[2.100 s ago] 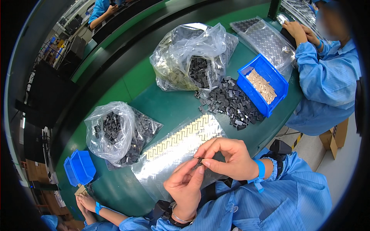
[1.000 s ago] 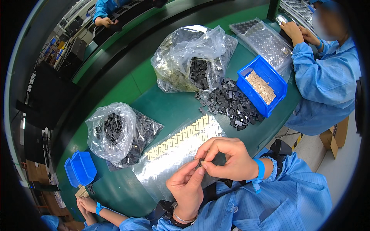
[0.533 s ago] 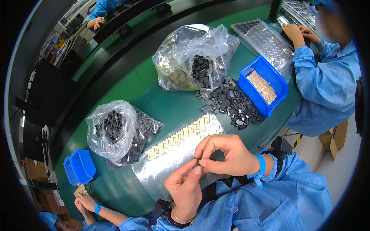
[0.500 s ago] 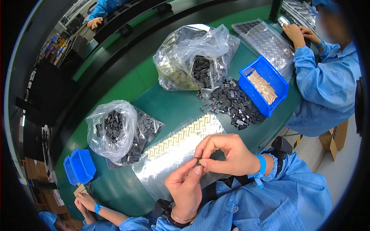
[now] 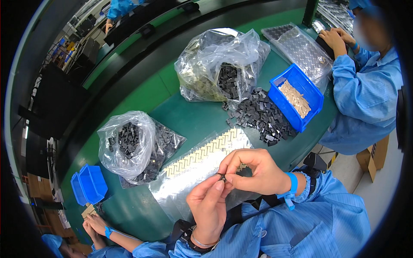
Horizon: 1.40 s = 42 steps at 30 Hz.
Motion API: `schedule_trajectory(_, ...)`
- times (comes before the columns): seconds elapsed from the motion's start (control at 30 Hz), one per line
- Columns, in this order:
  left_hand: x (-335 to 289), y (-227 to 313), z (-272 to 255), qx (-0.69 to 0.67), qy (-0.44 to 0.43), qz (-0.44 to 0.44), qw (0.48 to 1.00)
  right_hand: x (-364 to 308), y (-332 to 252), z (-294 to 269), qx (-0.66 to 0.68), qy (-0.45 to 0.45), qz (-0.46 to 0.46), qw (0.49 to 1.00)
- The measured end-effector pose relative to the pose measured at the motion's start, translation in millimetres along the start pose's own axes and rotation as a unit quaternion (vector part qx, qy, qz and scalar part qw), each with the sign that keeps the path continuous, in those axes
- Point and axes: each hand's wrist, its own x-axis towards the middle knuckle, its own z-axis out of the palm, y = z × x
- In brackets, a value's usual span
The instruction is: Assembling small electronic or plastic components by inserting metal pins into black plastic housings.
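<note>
My left hand and my right hand meet fingertip to fingertip over the near part of the table. Between them they pinch a small black plastic piece, mostly covered by the fingers. Beneath and beyond my hands lies a clear plastic sheet, shiny with reflections. On it runs a slanting row of cream-coloured small parts. To the right of the row, loose black plastic pieces are heaped on the green table.
Clear bags hold more black pieces. A blue bin of beige slips stands at right, another blue bin at left. Co-workers' hands are busy at far right and lower left. Clear trays lie behind.
The view has shifted slightly. My fingers stay pinched on the small black piece, with only a slight shift of the fingertips.
</note>
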Motion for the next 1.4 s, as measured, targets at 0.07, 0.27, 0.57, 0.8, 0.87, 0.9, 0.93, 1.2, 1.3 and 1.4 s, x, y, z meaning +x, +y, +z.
schedule_trajectory(0.07,1,-1,-1,-0.009,0.001,-0.002,1.0,0,0,1,-0.002,0.002,-0.001,1.0)
schedule_trajectory(0.27,2,-2,-2,-0.042,0.006,-0.012,0.999,-1,1,3,-0.033,0.019,-0.032,0.999)
schedule_trajectory(0.57,4,-6,-5,0.07,-0.002,0.099,0.993,5,-1,-2,-0.266,0.033,-0.183,0.946)
schedule_trajectory(0.8,3,-5,-10,0.146,-0.015,0.148,0.978,7,6,-9,-0.091,-0.067,-0.093,0.989)
schedule_trajectory(0.87,3,-4,-9,0.138,-0.029,0.143,0.98,5,8,-9,-0.05,-0.085,-0.075,0.992)
schedule_trajectory(0.9,3,-3,-10,0.132,-0.044,0.134,0.981,4,9,-7,0.053,-0.093,-0.022,0.994)
schedule_trajectory(0.93,3,-2,-11,0.126,-0.06,0.125,0.982,4,10,-7,0.154,-0.1,0.031,0.982)
schedule_trajectory(1.2,11,16,-18,0.178,-0.161,0.105,0.965,6,7,-8,0.288,-0.159,0.157,0.931)
schedule_trajectory(1.3,8,21,-13,0.306,-0.162,0.133,0.929,5,6,-7,0.221,-0.166,0.166,0.947)
schedule_trajectory(1.4,9,28,-11,0.45,-0.181,0.193,0.853,4,12,-5,0.169,-0.17,0.15,0.959)
